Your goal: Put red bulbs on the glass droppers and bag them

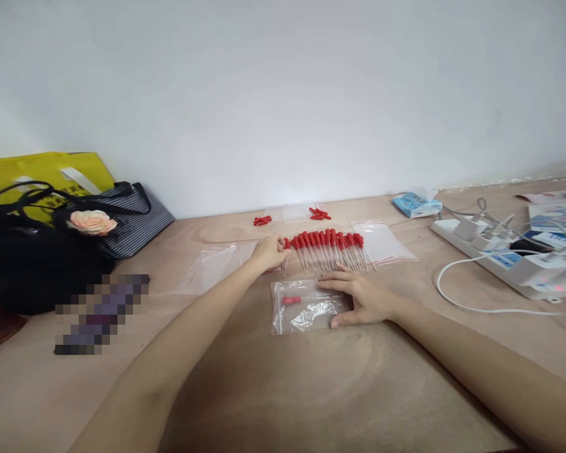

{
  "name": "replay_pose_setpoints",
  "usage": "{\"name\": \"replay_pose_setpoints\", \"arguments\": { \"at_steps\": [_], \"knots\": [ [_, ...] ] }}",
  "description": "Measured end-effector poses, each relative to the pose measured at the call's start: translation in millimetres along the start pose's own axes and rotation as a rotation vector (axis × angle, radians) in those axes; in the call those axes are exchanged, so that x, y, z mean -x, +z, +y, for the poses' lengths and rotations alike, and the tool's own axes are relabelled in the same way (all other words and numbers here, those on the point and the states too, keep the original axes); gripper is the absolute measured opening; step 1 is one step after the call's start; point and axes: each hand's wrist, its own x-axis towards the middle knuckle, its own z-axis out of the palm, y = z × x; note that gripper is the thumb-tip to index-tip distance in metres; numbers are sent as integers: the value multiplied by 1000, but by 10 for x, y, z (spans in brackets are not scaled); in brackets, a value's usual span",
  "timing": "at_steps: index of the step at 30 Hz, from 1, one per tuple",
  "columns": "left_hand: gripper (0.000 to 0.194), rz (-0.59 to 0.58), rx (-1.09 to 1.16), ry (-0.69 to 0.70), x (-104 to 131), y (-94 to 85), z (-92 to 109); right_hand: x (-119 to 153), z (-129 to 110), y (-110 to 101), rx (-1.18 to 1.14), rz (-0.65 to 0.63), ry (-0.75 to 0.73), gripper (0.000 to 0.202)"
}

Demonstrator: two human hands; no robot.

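Observation:
A row of droppers (332, 251) with red rubber bulbs and clear thin tubes lies across the middle of the table. At the row's left end, the fingers of my left hand (270, 253) are closed around a dropper (287, 243) by its red bulb; its tube is partly hidden. Nearer to me lies a clear zip bag (311, 314) with one red-bulbed dropper (291, 301) inside. My right hand (361, 296) rests on the bag's right side, fingers spread and thumb apart.
Flat clear bags (212, 267) lie left of the row, more bags (384, 242) right of it. Loose red bulbs (263, 221) and tubes (296, 214) sit behind. A power strip (495, 258) with cables, a tissue pack (417, 204) and a striped bag (134, 220) stand around.

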Motion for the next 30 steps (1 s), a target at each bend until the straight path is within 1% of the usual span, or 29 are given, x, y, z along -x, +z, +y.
{"name": "replay_pose_setpoints", "arguments": {
  "at_steps": [2,4,7,9,10,11,12,15,18,20,22,24,27,29,30],
  "knots": [
    [22,-8,-19,-55,-167,68,66,-3,7,5,5,-2,-3,74],
    [28,-18,-19,-115,-284,122,104,-3,14,11,6,1,-2,74],
    [44,-44,26,-216,-400,168,111,0,20,17,-3,7,-10,73],
    [56,-71,89,-286,-454,188,89,2,19,16,-8,9,-13,73],
    [59,-86,128,-315,-473,199,73,2,18,15,-9,7,-13,73],
    [58,-102,171,-340,-487,210,55,2,17,13,-9,4,-11,73],
    [52,-118,213,-361,-496,223,37,2,15,11,-8,0,-10,73],
    [29,-155,334,-403,-495,251,0,-1,14,8,-3,-6,-10,74],
    [29,-155,442,-419,-474,223,7,-4,16,8,-1,-2,-15,73],
    [30,-132,512,-408,-443,139,21,-5,17,8,1,-3,-16,73],
    [29,-94,584,-377,-370,-2,13,-5,18,6,0,-8,-17,73],
    [26,-35,663,-325,-227,-173,-41,-4,17,3,-6,-12,-21,74],
    [25,83,774,-235,135,-386,-221,-1,14,0,-15,-11,-21,74],
    [28,170,829,-190,430,-443,-375,3,13,2,-17,-6,-14,76],
    [33,249,907,-165,574,-442,-450,5,14,4,-18,-3,-11,76]
  ]
}}
